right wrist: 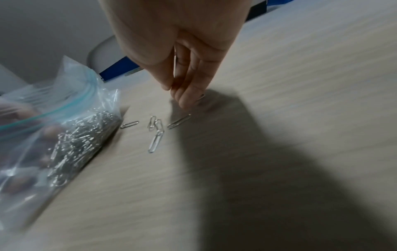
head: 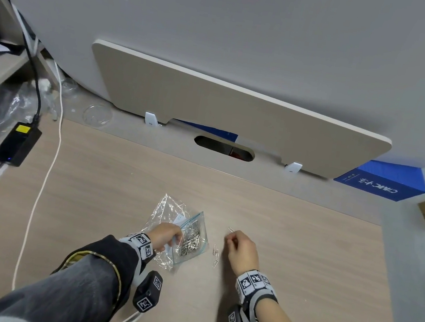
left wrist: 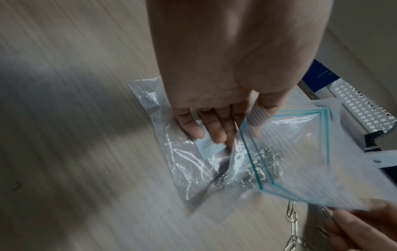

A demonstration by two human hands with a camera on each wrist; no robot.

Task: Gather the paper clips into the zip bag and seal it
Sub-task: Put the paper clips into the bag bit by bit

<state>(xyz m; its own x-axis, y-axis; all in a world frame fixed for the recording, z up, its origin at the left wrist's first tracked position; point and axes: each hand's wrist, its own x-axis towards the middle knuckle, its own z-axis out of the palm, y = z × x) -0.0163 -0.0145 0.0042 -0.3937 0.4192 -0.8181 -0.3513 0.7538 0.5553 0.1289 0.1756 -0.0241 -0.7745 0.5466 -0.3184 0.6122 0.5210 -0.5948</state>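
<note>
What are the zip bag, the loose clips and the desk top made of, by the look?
Zip bag: thin clear plastic film, glossy, crinkled, blue zip lines.
Loose paper clips: bent wire, probably steel; bright silvery shine.
Desk top: likely matte laminate with printed pale wood grain; solid wood not excluded.

Beside the glossy, crinkled clear-plastic zip bag lie shiny metal clips on the matt wood-grain desk, with a crumpled clear plastic wrapper under the bag.
</note>
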